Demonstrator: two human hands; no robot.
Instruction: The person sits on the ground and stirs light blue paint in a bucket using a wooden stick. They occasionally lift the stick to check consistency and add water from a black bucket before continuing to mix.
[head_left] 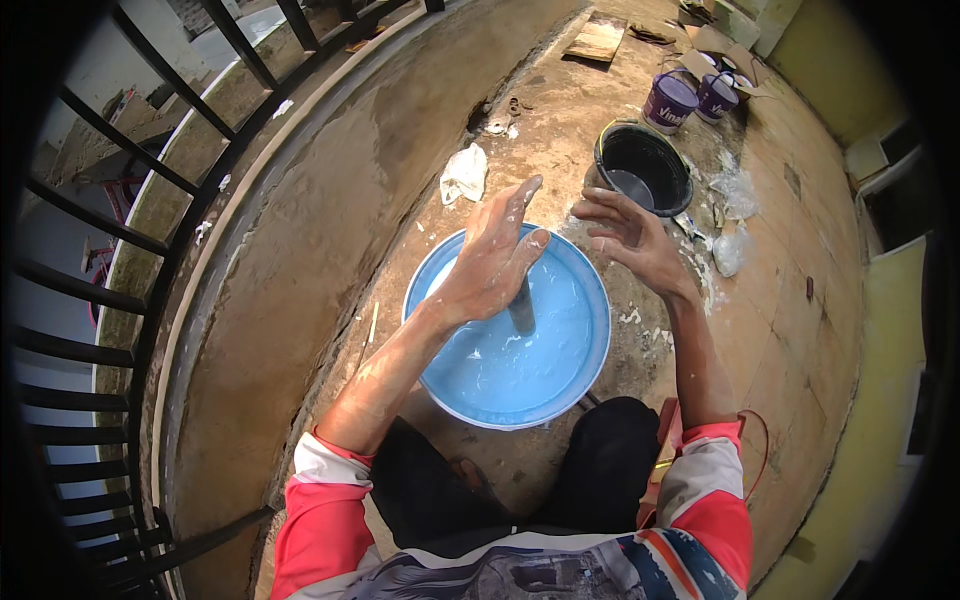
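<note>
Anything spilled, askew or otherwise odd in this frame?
Yes: white splatters dot the ground right of the round tub, which look like spills. Beyond the tub, a crumpled white cloth-like piece lies on the ground, and clear plastic lies loose beside the black bucket.

White lettering [673, 114] is seen on the side wall of a purple bucket [669, 94], which is placed beyond the right hand [632, 236] and slightly to its right. On a second purple bucket [715, 92], set just beside the first and farther to the right of the same hand, similar lettering is carried. On both walls, large, light letters are set against the purple and are turned toward the hand. Toward the right edge of each wall, the lettering is lost around the curve.
</note>
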